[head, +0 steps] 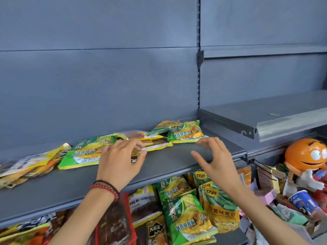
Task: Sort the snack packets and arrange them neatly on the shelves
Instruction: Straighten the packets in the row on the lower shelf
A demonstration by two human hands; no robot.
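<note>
Left hand (pixel 122 161) pinches the near end of a yellow-edged packet (pixel 155 147) between thumb and fingers; we can't read its print. Right hand (pixel 212 160) holds nothing, fingers spread and loosely bent, hovering over the grey shelf (pixel 168 167). Green noodle packet (pixel 185 133) lies flat, face up, at the shelf's back, at 11 o'clock from the right hand and just past its fingertips, so right is nearer. We judge its long axis runs 6 to 12, top end toward the back panel. Yellow-edged packet's long axis runs roughly 9 to 3, far end just beside the green one.
</note>
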